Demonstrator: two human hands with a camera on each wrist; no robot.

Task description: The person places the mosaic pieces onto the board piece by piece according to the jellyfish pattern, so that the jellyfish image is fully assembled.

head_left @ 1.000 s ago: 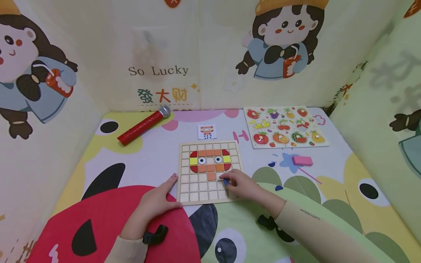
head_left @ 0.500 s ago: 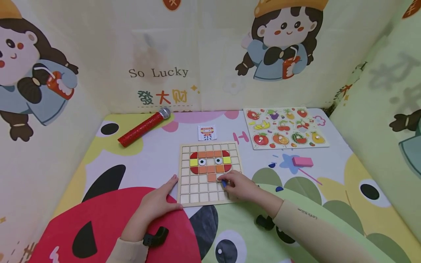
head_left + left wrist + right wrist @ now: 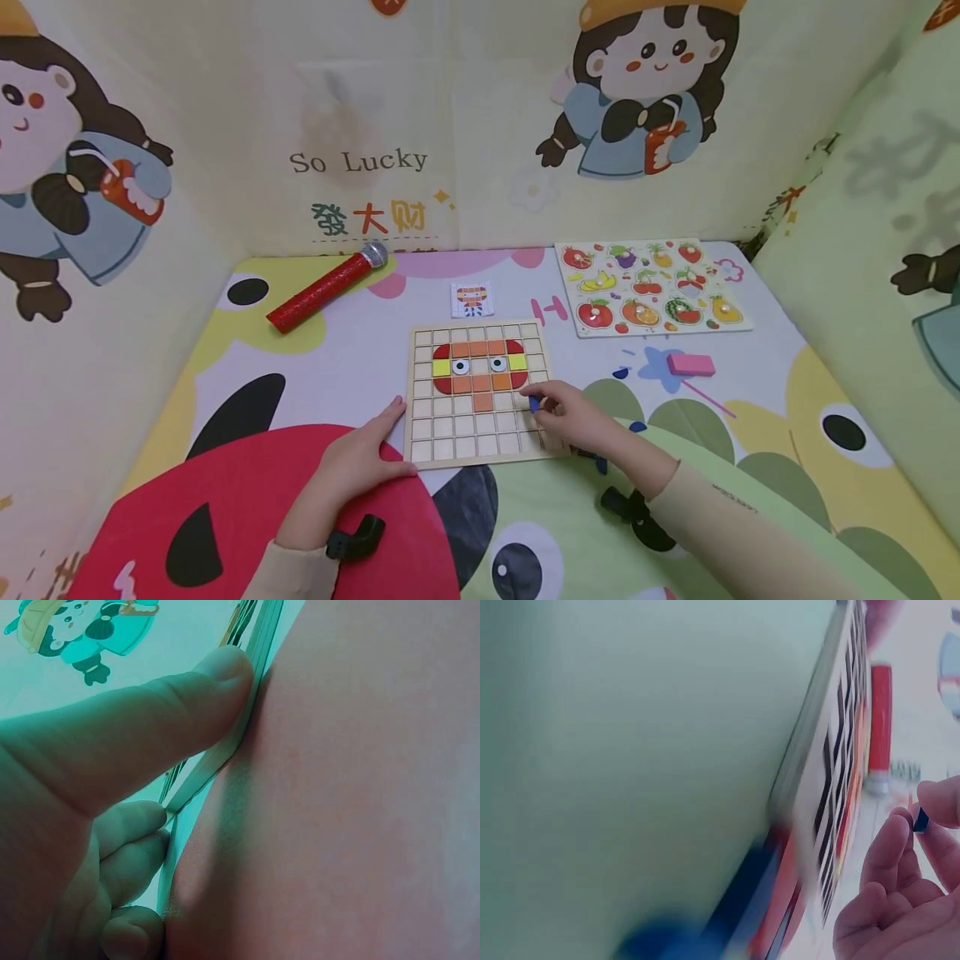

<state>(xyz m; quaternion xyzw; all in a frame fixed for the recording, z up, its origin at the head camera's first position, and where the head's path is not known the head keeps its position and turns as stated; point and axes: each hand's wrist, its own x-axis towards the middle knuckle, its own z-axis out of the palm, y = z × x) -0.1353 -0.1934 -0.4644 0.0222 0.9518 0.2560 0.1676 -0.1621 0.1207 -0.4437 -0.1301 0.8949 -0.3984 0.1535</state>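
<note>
A wooden grid board (image 3: 487, 461) lies in the middle of the table in the head view. Red, orange and yellow tiles and two eye tiles form a face on it. My left hand (image 3: 352, 458) rests at its left front corner, fingers along the side and thumb on the front edge; the thumb (image 3: 217, 682) touches the rim in the left wrist view. Over the board's right columns, my right hand (image 3: 573, 417) pinches a small blue tile (image 3: 535, 404) between thumb and fingers. In the right wrist view the tile (image 3: 921, 820) shows dark between the fingertips.
Behind the board lies a small pattern card (image 3: 472, 299). A red microphone (image 3: 322, 292) is at back left, a fruit puzzle board (image 3: 652, 331) at back right. A pink block (image 3: 691, 365) and loose blue tiles (image 3: 621, 373) lie to the right; dark pieces (image 3: 602, 464) lie by the right wrist.
My right hand has shifted right with the blue tile, away from the lower orange tile. Dark pieces beside the right wrist have come into sight. The left hand stays put.
</note>
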